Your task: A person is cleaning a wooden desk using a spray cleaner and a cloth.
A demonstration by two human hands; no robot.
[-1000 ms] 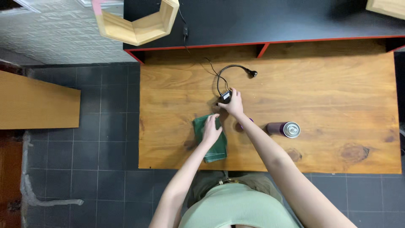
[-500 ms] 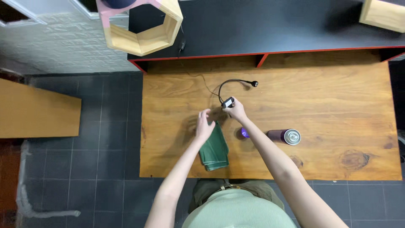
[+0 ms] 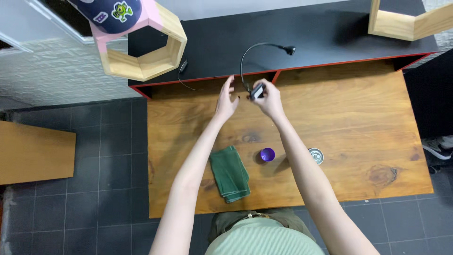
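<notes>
Right hand [image 3: 270,100] pinches a small dark device [image 3: 257,91] between thumb and fingertips, held just above the far edge of the wooden desk [image 3: 358,123]; fingers closed around its body, so its shape is mostly covered. Left hand [image 3: 225,101] is open, fingers spread and slightly curled, just beside the device and not touching it as far as I can tell. A thin black gooseneck cable [image 3: 250,52] arcs up from the device and over the black raised shelf [image 3: 302,33], ending in a small dark head [image 3: 289,49]. Risk, as I judge it: grip is a light pinch on a small body with a springy stalk attached; a tug or snag of the stalk on the shelf edge could twist the device out of the fingers, or bend the stalk at its joint. A second loose thin wire [image 3: 186,78] lies near the shelf front and could tangle with the left hand. Nearer the person, well apart from the hands: folded green cloth [image 3: 230,174], purple cap [image 3: 267,154], small metal can [image 3: 315,155] lying on the desk. Hard to make out: what the device is, how the stalk joins it, whether the can is open. Wooden hexagon shelves [image 3: 141,52] are cut off at the frame top.
</notes>
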